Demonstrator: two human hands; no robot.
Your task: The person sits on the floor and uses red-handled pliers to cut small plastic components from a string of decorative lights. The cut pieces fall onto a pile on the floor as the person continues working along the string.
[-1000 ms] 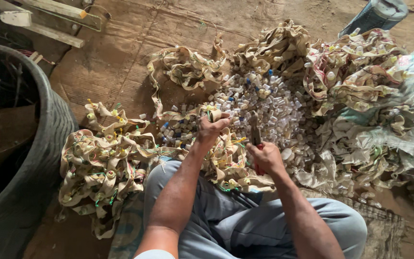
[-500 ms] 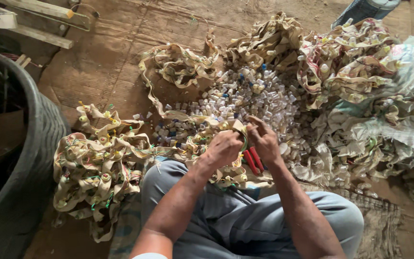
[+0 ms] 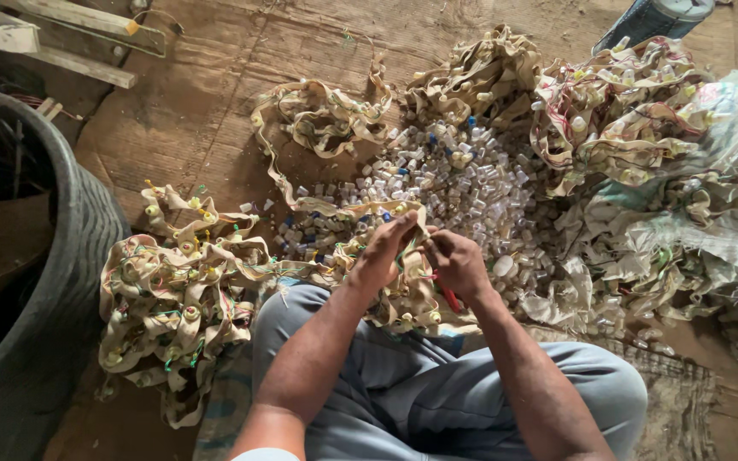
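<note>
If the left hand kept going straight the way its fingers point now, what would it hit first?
Probably the strip the left hand already pinches with the right hand; past that, the pile of small caps. Depth is hard to judge from above.

left hand (image 3: 383, 253) drawn back from the cap pile (image 3: 463, 183), now meeting right hand (image 3: 459, 263) on the strip (image 3: 410, 230)

Head camera, steeply downward, close above lap
</note>
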